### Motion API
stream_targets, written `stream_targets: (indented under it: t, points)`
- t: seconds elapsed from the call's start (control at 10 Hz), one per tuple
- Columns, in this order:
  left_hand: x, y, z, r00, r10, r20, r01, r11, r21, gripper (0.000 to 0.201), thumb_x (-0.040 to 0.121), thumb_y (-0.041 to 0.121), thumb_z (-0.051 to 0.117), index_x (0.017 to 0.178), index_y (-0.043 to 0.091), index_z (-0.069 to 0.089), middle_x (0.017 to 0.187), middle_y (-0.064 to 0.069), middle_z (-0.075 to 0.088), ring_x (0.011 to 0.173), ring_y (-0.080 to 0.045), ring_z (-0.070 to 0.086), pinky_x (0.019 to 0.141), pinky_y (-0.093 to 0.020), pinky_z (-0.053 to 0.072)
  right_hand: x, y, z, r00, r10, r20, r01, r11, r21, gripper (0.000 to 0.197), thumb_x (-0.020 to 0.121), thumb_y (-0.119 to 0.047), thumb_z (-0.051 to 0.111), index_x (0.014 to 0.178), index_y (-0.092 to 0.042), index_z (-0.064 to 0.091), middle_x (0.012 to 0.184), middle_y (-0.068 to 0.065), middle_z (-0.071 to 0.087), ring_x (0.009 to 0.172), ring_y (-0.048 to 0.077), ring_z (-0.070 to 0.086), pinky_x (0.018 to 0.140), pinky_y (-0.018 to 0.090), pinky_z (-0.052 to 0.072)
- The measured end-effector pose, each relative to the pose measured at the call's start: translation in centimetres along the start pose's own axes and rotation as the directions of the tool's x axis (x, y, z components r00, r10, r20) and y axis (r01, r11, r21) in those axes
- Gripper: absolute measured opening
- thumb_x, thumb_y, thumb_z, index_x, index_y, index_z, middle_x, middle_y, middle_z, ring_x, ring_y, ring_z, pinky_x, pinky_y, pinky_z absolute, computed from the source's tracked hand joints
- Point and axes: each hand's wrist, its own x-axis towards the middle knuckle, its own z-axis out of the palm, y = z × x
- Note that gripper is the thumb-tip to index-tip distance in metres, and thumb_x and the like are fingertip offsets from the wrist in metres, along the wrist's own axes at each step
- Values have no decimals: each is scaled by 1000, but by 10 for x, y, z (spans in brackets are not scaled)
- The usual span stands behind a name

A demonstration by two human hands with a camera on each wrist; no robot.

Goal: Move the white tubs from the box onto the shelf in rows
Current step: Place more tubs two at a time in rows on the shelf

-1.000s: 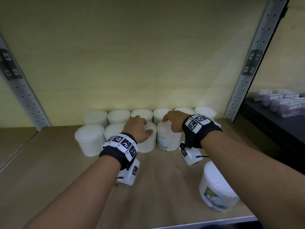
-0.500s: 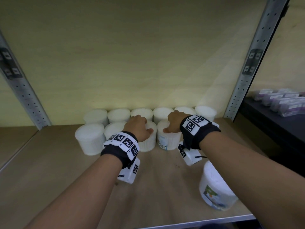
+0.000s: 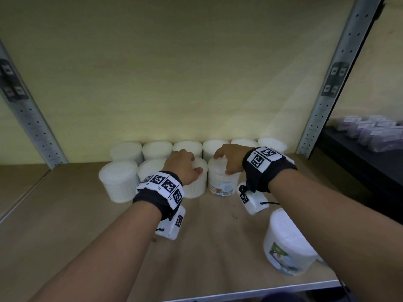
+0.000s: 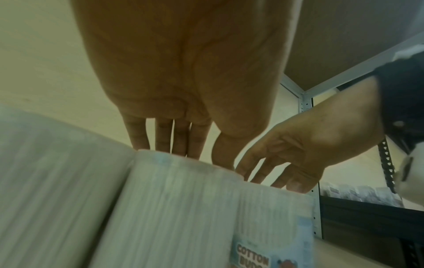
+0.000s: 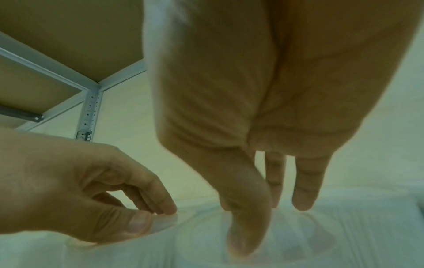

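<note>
Several white tubs (image 3: 157, 149) line the back wall of the wooden shelf (image 3: 65, 214), and more stand in a front row. My left hand (image 3: 185, 168) grips the top of a plain front-row tub (image 3: 196, 188), fingers over its far rim and thumb on the near rim. My right hand (image 3: 226, 162) grips the lid of the labelled tub (image 3: 222, 186) right beside it. In the left wrist view the left hand (image 4: 199, 159) is on its tub (image 4: 172, 208) and the right hand (image 4: 275, 179) on the cotton-buds tub (image 4: 275, 217). Both tubs stand on the shelf, side by side.
One more labelled tub (image 3: 285, 243) stands near the shelf's front right edge, under my right forearm. Perforated metal uprights (image 3: 327, 94) frame the bay on both sides. A dark shelf with purple packs (image 3: 375, 131) lies to the right. Bare shelf board spreads at front left.
My right hand has edged slightly left on its labelled tub. The left hand and the tubs have hardly moved.
</note>
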Motion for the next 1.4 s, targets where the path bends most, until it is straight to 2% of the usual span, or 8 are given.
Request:
stream_targets:
  t: [0.2,0.3,0.4,0.5,0.9,1.1,1.2,1.4]
  points:
    - [0,0,0,1000,3,-4,-3,1000,0,55,88,42,57,132,11,49,135,-8,48,127,-26,43,105,-42,40,-3,2,-4,999,-43,30,42,997,61,62,86,3,52,141,-23,45,145,7,41,129,24,46,92,27,42]
    - [0,0,0,1000,4,-4,-4,1000,5,55,88,43,57,132,11,50,134,-8,48,127,-26,43,104,-41,40,0,0,-4,999,10,-41,-6,996,91,50,88,-8,55,137,-18,50,142,8,44,125,25,49,95,28,43]
    - [-1,0,-1,1000,4,-4,-4,1000,9,55,88,43,57,132,11,49,135,-8,48,127,-26,44,104,-41,40,5,-2,0,988,104,-112,-103,995,13,53,89,-38,58,132,-6,51,137,14,47,122,30,52,100,34,45]
    - [-1,1,-1,1000,4,-4,-4,1000,13,55,89,43,57,133,11,49,135,-8,47,127,-26,43,104,-41,41,6,-4,5,986,153,-62,-156,987,-47,67,86,-55,56,130,-5,50,136,15,48,120,30,53,95,36,45]
    - [-3,2,-1,1000,2,-7,-1,1000,21,54,89,42,55,133,11,48,134,-9,47,127,-27,42,104,-41,40,5,-4,8,989,126,-71,-131,989,-69,67,86,-48,62,135,-5,45,139,14,42,124,32,49,102,40,44]
    - [-3,3,-1,1000,3,-4,-3,1000,29,54,90,42,54,134,11,48,135,-8,47,128,-26,42,104,-41,40,1,3,3,999,46,-12,-46,999,13,67,86,-26,68,145,-17,37,147,5,39,131,25,44,108,36,40]
    - [-4,4,-2,1000,4,-5,-4,999,34,55,90,42,54,134,10,48,136,-8,47,128,-26,41,104,-40,40,-1,6,1,1000,17,0,-17,1000,19,66,86,-16,66,146,-19,37,147,4,40,132,23,44,105,31,39]
    - [-3,4,-2,1000,4,8,-4,999,37,54,90,42,54,134,11,47,136,-9,46,129,-27,41,105,-41,39,1,5,3,1000,-9,-4,9,1000,-18,67,87,-11,62,147,-21,36,147,5,41,132,23,45,103,30,41]
